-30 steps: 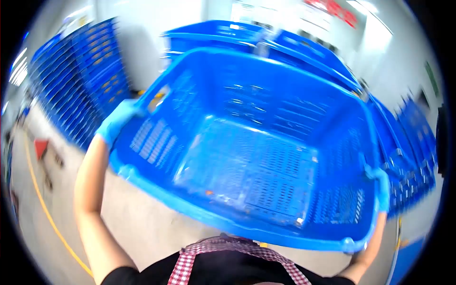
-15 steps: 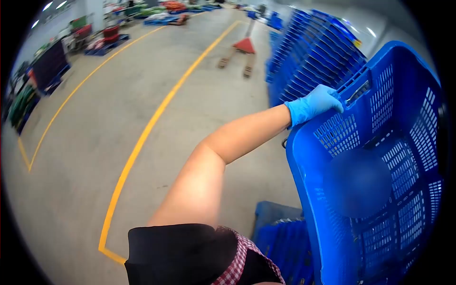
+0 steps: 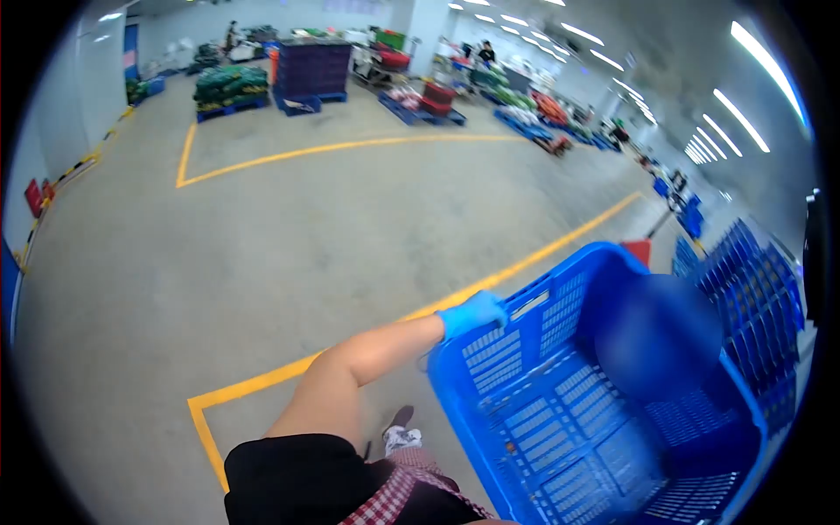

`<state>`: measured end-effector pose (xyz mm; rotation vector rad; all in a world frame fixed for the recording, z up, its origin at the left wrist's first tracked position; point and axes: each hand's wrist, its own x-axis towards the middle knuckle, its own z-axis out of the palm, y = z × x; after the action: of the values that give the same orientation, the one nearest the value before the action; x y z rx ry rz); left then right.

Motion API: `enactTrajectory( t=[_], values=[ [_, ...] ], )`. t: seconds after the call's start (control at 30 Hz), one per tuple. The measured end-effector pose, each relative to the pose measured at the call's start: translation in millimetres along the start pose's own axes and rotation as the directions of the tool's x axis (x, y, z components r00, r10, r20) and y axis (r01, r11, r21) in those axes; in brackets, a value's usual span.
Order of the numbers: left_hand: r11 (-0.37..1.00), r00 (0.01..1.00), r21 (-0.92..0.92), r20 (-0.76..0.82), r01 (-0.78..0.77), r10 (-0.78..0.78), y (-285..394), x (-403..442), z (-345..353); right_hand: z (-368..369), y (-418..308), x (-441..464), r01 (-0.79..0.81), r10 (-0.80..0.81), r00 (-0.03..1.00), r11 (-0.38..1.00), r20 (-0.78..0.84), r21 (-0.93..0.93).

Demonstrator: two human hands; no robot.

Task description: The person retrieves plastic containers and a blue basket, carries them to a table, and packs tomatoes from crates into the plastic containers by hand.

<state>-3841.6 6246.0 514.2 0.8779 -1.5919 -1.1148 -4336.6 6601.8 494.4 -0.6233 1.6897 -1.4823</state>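
Note:
A large blue plastic crate (image 3: 534, 337) with slotted walls and floor is held tilted at the right, its open side facing me. My left hand (image 3: 477, 315), in a light blue glove, is closed over the crate's upper left rim beside the handle slot. Its fingers curl over the edge to the inside. Apart from a few small specks, I see nothing lying in the crate; a blurred round patch hides part of its right side. My right hand is not in view.
Stacked blue crates (image 3: 761, 306) stand close behind on the right. Part of a red pallet jack (image 3: 637, 252) shows beyond the crate. A yellow floor line (image 3: 350, 343) runs past my arm. Farther off are green sacks (image 3: 230, 85) and a dark purple stack (image 3: 312, 70) on pallets.
My view has swung left and up, away from the crate stacks. The crate, still in my left hand, now sits lower and further left, showing more of its floor. A foot has come into view.

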Motion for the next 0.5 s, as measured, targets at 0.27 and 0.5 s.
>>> enactTrajectory(
  t=[0.27,0.5],
  values=[
    [0.744,0.844,0.455,-0.462,0.488,-0.271,133.7,-471.9,159.0,-314.0,62.4,-89.3,-0.050,0.075,0.899,0.996,0.432,-0.068],
    [0.805,0.471,-0.009,-0.807,0.593,-0.356,335.0,-1053.0,429.8,-584.2,137.2,-207.3,0.040,0.135,0.632,0.978,0.763,-0.206]
  ],
)
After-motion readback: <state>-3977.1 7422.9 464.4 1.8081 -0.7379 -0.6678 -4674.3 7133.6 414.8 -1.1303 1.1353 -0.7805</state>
